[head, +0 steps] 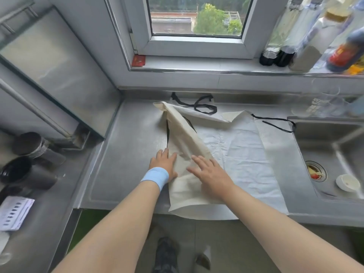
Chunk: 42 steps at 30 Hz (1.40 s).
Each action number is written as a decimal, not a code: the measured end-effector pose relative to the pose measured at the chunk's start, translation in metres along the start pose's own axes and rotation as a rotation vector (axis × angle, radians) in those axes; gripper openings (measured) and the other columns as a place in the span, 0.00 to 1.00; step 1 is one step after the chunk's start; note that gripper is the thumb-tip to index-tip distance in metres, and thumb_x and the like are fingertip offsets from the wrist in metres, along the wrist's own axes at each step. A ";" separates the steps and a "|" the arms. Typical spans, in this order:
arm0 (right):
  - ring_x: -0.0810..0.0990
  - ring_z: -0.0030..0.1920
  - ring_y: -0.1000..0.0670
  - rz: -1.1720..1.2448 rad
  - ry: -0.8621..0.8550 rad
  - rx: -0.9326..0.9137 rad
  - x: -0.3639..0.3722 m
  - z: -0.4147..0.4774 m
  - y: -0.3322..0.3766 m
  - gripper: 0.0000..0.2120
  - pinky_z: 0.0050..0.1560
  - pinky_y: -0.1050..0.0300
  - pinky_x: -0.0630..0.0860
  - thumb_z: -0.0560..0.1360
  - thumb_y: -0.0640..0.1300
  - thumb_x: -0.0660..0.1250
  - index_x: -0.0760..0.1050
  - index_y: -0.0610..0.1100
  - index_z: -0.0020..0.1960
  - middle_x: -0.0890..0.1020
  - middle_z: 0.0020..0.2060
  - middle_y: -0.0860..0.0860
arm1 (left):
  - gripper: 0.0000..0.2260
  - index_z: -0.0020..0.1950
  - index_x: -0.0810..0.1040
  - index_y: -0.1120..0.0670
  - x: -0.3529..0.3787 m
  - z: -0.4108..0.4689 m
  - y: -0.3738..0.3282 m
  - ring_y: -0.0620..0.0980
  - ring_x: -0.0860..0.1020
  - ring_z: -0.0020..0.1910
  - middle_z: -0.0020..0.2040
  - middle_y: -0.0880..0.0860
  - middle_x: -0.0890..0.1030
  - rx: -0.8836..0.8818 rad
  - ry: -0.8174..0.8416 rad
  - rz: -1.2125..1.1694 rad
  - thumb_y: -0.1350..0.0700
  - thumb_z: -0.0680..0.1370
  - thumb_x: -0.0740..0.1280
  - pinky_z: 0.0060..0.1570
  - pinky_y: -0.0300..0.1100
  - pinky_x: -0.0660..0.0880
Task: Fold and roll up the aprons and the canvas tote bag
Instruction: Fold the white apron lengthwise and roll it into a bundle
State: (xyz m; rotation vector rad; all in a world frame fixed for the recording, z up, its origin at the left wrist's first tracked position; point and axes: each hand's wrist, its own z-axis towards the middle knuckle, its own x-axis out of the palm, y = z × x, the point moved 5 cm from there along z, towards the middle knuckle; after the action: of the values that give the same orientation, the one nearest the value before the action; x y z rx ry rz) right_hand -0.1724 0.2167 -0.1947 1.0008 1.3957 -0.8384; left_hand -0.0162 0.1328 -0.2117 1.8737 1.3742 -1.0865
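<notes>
Both hands flat on the canvas tote bag [184, 138], nothing gripped.
- Left hand [165, 164]: fingers straight and together, palm down on the bag's left edge, blue wristband [155, 177] just behind it.
- Right hand [209, 173]: fingers spread and straight, lying across the bag's right edge; slightly blurred, so how firm the contact is I can't tell.
- Tote: cream, folded into a long narrow strip. It starts at the worktop's [128, 154] near edge below the hands and runs away beyond the fingertips, far end lifted and rumpled. A black handle [167, 134] shows along its left side, just ahead of the left hand.
- Aprons [242, 154]: white, spread flat under the tote and out to the right of the right hand, layered edges visible. Black straps [204, 107] lie loose well beyond the fingertips.
- Sink [334, 146] far right of the right hand, small white bowl [347, 182] in it.
</notes>
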 end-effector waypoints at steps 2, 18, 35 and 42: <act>0.66 0.72 0.41 -0.031 0.179 -0.077 0.004 0.002 0.017 0.25 0.70 0.42 0.60 0.75 0.39 0.62 0.68 0.51 0.71 0.66 0.73 0.44 | 0.29 0.75 0.59 0.46 0.000 -0.011 0.001 0.57 0.61 0.72 0.74 0.53 0.61 -0.008 -0.083 -0.117 0.46 0.76 0.66 0.67 0.52 0.64; 0.79 0.50 0.43 -0.259 0.328 -0.398 -0.009 0.034 0.108 0.12 0.44 0.51 0.70 0.79 0.41 0.61 0.77 0.49 0.59 0.74 0.54 0.46 | 0.33 0.57 0.77 0.57 0.089 -0.149 0.022 0.55 0.84 0.33 0.40 0.52 0.86 -0.459 0.495 -1.030 0.29 0.73 0.57 0.33 0.39 0.73; 0.81 0.44 0.44 -0.148 0.169 -0.143 -0.028 0.049 0.105 0.13 0.36 0.56 0.67 0.73 0.33 0.60 0.77 0.47 0.50 0.80 0.45 0.51 | 0.10 0.51 0.81 0.53 0.063 -0.166 0.028 0.48 0.85 0.42 0.46 0.48 0.86 -0.401 0.442 -1.236 0.49 0.80 0.62 0.36 0.35 0.71; 0.64 0.73 0.43 0.088 0.155 -0.061 -0.016 0.040 0.084 0.25 0.70 0.48 0.63 0.79 0.43 0.62 0.63 0.52 0.75 0.65 0.74 0.46 | 0.19 0.59 0.78 0.56 0.057 -0.157 0.039 0.48 0.82 0.40 0.51 0.50 0.84 -0.342 0.556 -0.704 0.43 0.78 0.62 0.45 0.41 0.77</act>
State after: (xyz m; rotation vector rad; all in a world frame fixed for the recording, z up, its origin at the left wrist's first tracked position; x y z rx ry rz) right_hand -0.0801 0.2095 -0.1764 1.0900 1.4880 -0.6613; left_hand 0.0722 0.2759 -0.1815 1.5113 2.4809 -0.5478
